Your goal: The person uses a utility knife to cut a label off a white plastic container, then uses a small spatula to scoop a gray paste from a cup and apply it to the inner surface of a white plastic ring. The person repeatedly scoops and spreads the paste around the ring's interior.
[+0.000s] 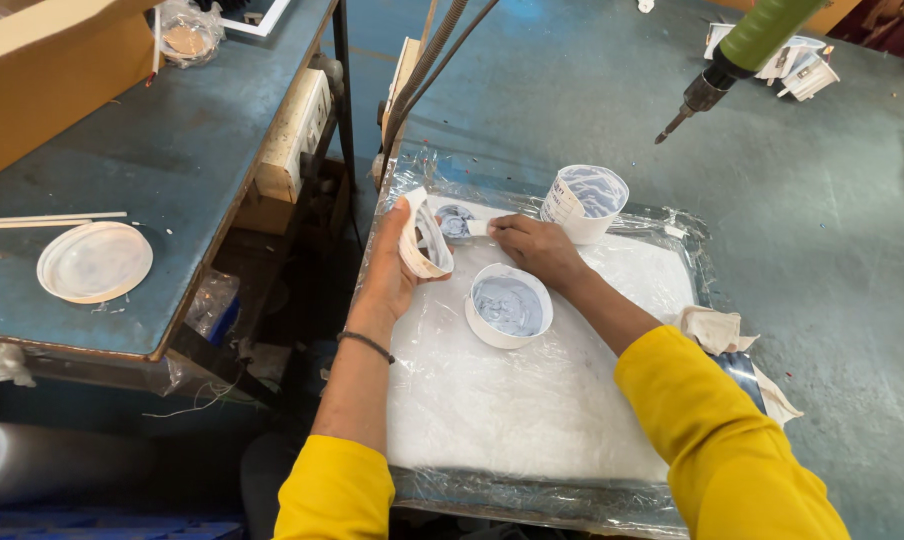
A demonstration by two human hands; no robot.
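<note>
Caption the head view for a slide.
Left hand holds a white ring-shaped housing; right hand applies grey paste beside a round white tub.

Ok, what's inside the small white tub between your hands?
The small white tub holds pale grey-blue paste, smeared up its inner wall. The paste hides the tub's bottom, so its depth cannot be seen. It sits on the plastic-wrapped white pad; the taller cup behind shows similar smears.
</note>
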